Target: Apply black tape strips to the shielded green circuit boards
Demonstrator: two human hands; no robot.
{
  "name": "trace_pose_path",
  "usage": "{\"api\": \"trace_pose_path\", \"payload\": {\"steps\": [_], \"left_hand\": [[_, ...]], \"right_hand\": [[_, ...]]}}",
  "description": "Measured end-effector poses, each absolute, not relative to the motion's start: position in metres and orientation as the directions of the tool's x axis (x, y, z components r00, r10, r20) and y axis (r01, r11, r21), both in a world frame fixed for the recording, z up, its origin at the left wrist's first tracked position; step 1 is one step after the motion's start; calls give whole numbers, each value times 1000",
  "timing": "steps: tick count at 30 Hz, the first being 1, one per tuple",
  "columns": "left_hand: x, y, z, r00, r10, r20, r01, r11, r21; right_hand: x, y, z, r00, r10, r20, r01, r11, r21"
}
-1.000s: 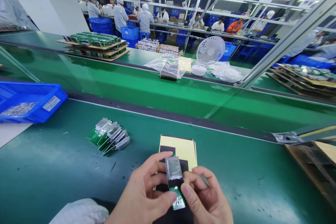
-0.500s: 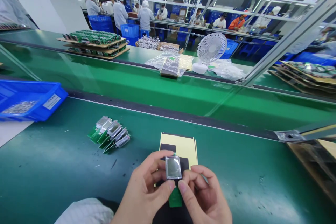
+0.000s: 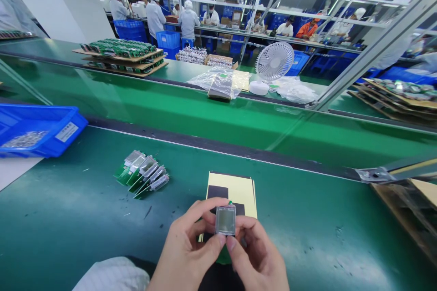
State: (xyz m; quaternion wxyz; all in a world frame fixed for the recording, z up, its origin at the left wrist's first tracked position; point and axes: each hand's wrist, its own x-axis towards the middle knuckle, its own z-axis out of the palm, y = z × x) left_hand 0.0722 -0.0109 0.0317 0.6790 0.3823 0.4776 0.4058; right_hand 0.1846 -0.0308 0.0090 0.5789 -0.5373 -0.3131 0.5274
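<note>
Both hands are down at the bottom centre of the frame, working on one small display module. It's a little square screen with a silvery frame, and a bit of green circuit board peeks out behind its top edge. The left hand pinches the module's left side between thumb and index finger, and the right hand does the same on the right side, so the fingers of both are curled in tight around it, thumbs meeting just under the screen. It's held up off the green bench mat, right above a yellow backing sheet with black patches lying flat on the mat.

To the left of centre sits a fanned-out stack of similar display boards, well apart from the hands. A blue parts bin sits at the left edge with small metal bits inside. Past the bright green conveyor belt, near the upper middle, there's a white desk fan and some clear plastic bags. Stacked cardboard trays of green boards are in the upper left, and workers in white caps stand along the far line.
</note>
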Motion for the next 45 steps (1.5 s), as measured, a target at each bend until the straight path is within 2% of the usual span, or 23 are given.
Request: {"api": "trace_pose_path", "payload": {"steps": [10,19,27,37,40,45], "left_hand": [[71,-9,32,225,876,-427,-235,474,848],[61,2,37,240,875,-420,-198,468,861],[64,1,37,279,872,-404,-191,462,866],[73,-5,35,213,893,-396,-79,420,904],[75,-5,33,212,895,-392,-123,422,898],[75,-5,31,302,908,-290,-216,361,907]], "right_hand": [[191,-31,6,167,920,-353,-399,-265,-878],[207,-23,27,90,929,-360,-205,-336,-919],[204,-24,26,146,941,-306,-171,-280,-945],[195,-32,9,217,940,-262,-178,-226,-958],[196,-31,5,212,947,-241,-194,-201,-960],[197,-26,11,196,939,-281,-303,-214,-929]]}}
